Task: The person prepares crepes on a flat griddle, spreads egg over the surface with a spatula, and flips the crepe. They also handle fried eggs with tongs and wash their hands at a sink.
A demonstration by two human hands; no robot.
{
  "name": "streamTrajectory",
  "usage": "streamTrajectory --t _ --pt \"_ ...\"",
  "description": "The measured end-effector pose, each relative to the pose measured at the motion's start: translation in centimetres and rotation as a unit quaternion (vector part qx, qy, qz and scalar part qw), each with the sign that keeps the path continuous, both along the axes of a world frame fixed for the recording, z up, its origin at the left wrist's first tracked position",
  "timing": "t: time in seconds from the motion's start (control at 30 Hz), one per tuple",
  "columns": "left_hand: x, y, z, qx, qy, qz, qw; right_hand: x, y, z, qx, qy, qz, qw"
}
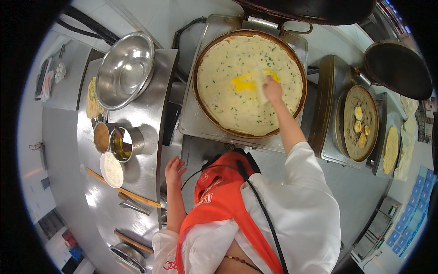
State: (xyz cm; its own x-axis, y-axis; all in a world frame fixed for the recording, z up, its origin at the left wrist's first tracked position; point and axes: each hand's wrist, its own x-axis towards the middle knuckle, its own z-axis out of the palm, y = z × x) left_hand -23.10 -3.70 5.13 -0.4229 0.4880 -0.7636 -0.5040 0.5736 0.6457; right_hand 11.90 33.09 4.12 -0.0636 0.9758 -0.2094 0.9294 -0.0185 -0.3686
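A large round flatbread dough flecked with chopped green herbs (219, 99) covers the round griddle pan (196, 89). My right hand (272, 89) is over the dough, right of its middle, its fingers curled on a pale, motion-blurred tool whose kind I cannot tell. Bright yellow beaten egg (244, 82) lies spread beside that tool, with more just above my hand. My left hand (175, 171) hangs beside the steel table's edge, fingers loosely bent and apart, holding nothing.
On the steel table (143, 113) at left stand a steel bowl (128, 72), an oil pot (137, 142), a white bowl of flour (112, 170), a wooden stick (128, 190) and tongs (134, 204). A raised black lid (308, 10) hangs behind the griddle. A second griddle (371, 116) holds several egg pieces.
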Motion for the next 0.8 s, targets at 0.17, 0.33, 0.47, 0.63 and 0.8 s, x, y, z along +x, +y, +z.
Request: streamTrajectory --t 0.17,0.33,0.47,0.63,0.8 --pt "0.9 1.5 1.0 0.027 0.003 -0.020 0.999 -1.6 1.7 -3.1 0.004 -0.006 0.052 0.999" --pt "0.2 -0.8 -0.2 0.009 0.010 -0.003 1.000 4.3 4.1 -0.2 0.019 -0.132 -0.029 0.991" --pt "0.7 -0.7 -0.4 0.005 -0.005 0.010 1.000 0.6 1.2 -0.7 0.027 -0.181 0.098 0.978" --pt "1.2 0.5 0.7 0.017 0.003 0.003 1.000 -0.8 0.8 -1.2 0.019 -0.120 0.097 0.988" --pt "0.8 -0.8 0.0 -0.010 0.020 0.008 1.000 0.4 2.5 -0.7 0.022 -0.067 0.021 0.997"
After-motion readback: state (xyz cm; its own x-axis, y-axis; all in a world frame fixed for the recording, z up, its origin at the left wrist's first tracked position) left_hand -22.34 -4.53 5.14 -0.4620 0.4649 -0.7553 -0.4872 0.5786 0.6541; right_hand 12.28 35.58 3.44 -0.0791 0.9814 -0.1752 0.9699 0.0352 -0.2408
